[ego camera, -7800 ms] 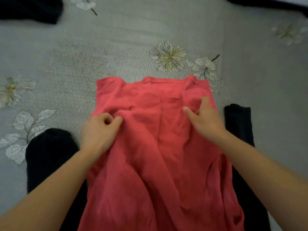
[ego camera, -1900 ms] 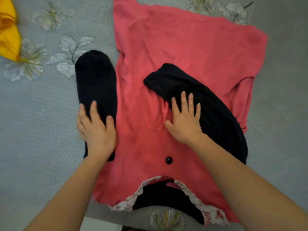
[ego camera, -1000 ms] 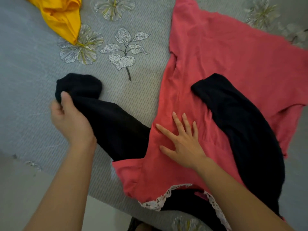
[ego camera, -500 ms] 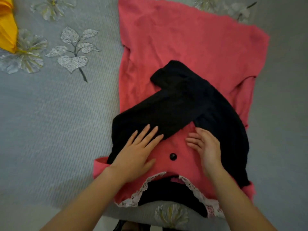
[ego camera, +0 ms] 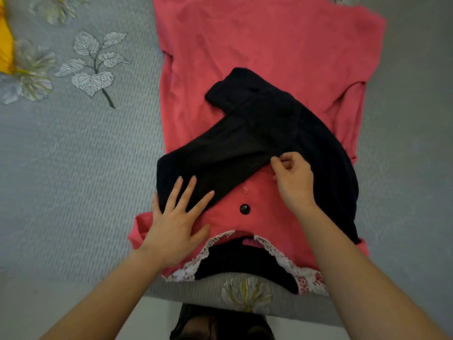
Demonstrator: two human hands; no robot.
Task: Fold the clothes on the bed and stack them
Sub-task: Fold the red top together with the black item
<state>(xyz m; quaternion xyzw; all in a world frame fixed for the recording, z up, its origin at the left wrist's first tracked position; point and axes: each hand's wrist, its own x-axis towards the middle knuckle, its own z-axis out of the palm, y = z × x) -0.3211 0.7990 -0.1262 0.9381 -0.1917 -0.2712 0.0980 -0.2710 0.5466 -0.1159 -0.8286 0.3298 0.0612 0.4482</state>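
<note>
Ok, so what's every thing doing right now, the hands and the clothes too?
red top, spread flat on the bed, collar end nearest the person.
left-side sleeve, folded across the chest, on top.
right-side sleeve, folded across the chest, underneath.
left hand, flat, fingers spread, pressing the left-side sleeve.
right hand, pinching the left-side sleeve's edge.
yellow cloth, at the left edge, untouched.

The grey ribbed bedspread [ego camera: 73, 180] carries a printed leaf sprig [ego camera: 94, 67] at the upper left; a pale flower [ego camera: 34, 72] is just beside it, another flower [ego camera: 246, 294] at the near edge; below, pale floor [ego camera: 157, 320] and a dark, unclear shape [ego camera: 220, 325].
</note>
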